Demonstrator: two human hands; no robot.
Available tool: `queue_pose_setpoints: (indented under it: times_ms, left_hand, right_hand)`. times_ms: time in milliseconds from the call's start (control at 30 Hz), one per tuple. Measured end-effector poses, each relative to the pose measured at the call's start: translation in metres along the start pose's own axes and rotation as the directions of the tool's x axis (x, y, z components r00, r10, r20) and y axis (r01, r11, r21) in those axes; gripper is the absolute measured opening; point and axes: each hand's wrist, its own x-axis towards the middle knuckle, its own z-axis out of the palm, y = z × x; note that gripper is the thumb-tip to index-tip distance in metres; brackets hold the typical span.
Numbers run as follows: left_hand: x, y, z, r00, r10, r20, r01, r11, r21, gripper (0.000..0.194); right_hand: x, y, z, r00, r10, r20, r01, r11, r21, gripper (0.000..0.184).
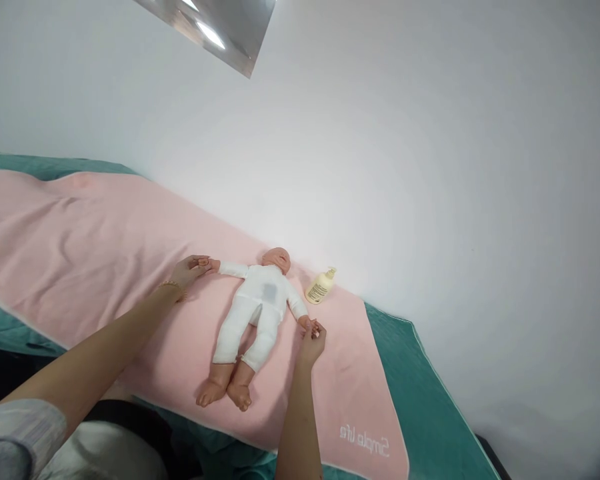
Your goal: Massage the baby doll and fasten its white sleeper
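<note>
A baby doll [265, 290] lies on a pink blanket [350, 373]; the left hand [189, 272] and right hand [313, 340], fingers curled closed, each pinch one of its hands.

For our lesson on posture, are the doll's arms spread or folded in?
Spread: the doll has its arms angled away from its body, their ends held by the left hand and right hand.
</note>
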Motion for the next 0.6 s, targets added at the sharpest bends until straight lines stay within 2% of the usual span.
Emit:
queue_pose_setpoints:
  times_ms: [333, 600]
  left_hand:
    - [0.009, -0.01, 0.007, 0.997, 0.062, -0.041, -0.061, 0.998, 0.013, 0.027]
    - [0.005, -0.005, 0.005, 0.997, 0.07, -0.032, -0.069, 0.998, 0.012, 0.026]
  right_hand:
    - [-0.001, 0.002, -0.002, 1.0, -0.011, -0.004, 0.011, 0.999, -0.049, 0.038]
    - [0.0, 0.006, -0.002, 0.999, -0.04, -0.037, 0.04, 0.999, -0.017, 0.041]
